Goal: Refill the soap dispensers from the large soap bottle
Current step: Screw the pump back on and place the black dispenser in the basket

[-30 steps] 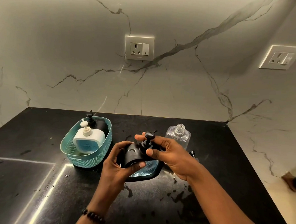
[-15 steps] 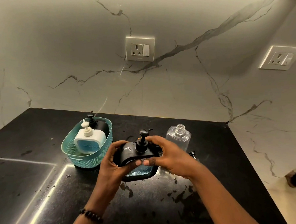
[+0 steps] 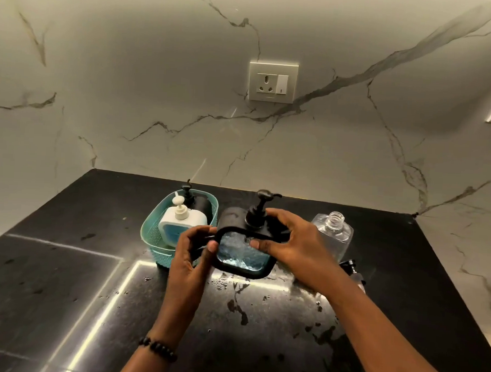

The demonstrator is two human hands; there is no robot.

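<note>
A black soap dispenser (image 3: 242,254) with a clear window full of bluish, foamy soap stands upright on the dark counter (image 3: 62,290). Its black pump head (image 3: 261,206) sits on top. My left hand (image 3: 192,251) grips its left side, thumb on the front rim. My right hand (image 3: 289,242) holds its right side, with fingers curled round the pump collar. Behind my right hand stands a clear bottle (image 3: 333,230) with its neck uncapped. A white dispenser (image 3: 177,225) and another black one (image 3: 195,201) sit in a teal basket (image 3: 150,237).
Soap drips and wet smears (image 3: 238,305) mark the counter in front of the dispenser. A loose black pump (image 3: 353,269) lies by the clear bottle, partly hidden by my right forearm. A wall socket (image 3: 272,82) is set in the marble backsplash.
The dispenser went from tilted toward me to upright on the counter, its soap window now facing me. Both hands stayed on it; the view shifted right.
</note>
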